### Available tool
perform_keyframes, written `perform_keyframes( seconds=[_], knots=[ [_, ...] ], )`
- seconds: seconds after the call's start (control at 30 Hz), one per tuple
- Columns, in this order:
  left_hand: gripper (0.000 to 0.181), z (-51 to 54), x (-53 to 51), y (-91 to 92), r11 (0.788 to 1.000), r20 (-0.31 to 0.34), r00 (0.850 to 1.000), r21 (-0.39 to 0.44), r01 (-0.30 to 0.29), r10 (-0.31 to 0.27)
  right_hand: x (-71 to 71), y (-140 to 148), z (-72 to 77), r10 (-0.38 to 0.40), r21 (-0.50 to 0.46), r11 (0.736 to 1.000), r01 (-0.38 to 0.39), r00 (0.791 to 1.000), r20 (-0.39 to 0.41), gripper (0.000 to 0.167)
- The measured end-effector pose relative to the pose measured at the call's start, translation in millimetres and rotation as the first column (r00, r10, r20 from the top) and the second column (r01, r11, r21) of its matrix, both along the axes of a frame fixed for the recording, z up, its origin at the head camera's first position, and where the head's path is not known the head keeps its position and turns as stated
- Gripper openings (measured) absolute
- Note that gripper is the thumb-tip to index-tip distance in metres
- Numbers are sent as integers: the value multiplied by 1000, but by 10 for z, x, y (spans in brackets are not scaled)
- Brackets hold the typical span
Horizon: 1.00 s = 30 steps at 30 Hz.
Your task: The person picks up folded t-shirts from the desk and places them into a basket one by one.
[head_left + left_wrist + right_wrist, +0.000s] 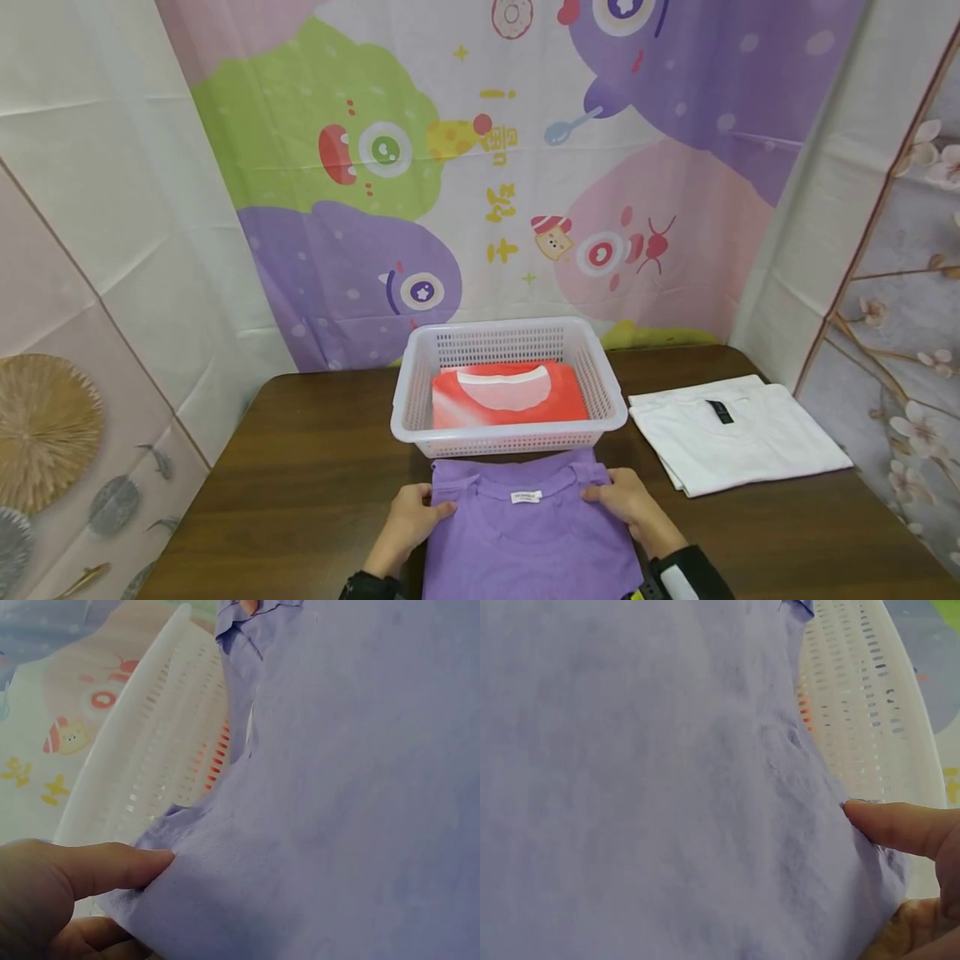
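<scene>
Purple fabric of a shirt (532,542) is being pinched near the shoulders by the left hand (411,518) and right hand (628,502) over the table (300,483), the space just beyond being taken up by a white basket (408,400) holding a red garment (517,408). A folded white garment (742,442) is being seen to the right, its black label (720,412) unreadable; tiny, illegible print is being borne by the shirt's white label (526,497), and yellow characters (501,204) are being displayed on the curtain (517,292).

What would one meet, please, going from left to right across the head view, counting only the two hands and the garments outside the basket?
Left hand → purple shirt → right hand → folded white shirt.
</scene>
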State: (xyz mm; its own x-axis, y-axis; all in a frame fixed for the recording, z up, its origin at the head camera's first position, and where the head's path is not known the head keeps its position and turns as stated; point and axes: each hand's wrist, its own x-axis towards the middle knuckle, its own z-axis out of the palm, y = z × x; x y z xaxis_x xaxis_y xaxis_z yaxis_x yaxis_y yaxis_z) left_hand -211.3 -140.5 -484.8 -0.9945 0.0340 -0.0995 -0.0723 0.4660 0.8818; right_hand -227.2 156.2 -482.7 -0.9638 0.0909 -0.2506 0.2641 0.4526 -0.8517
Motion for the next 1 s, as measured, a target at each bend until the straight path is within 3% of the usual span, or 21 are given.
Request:
perform_keyframes(
  seconds=[0.43, 1.0],
  knots=[
    [22, 56, 128, 19, 998, -81, 995, 12, 64, -63, 116, -33, 112, -3, -11, 1000, 3, 997, -72, 42],
    [24, 153, 246, 36, 999, -116, 993, 41, 23, -18, 226, -34, 186, -36, -34, 999, 33, 996, -88, 39]
  ],
)
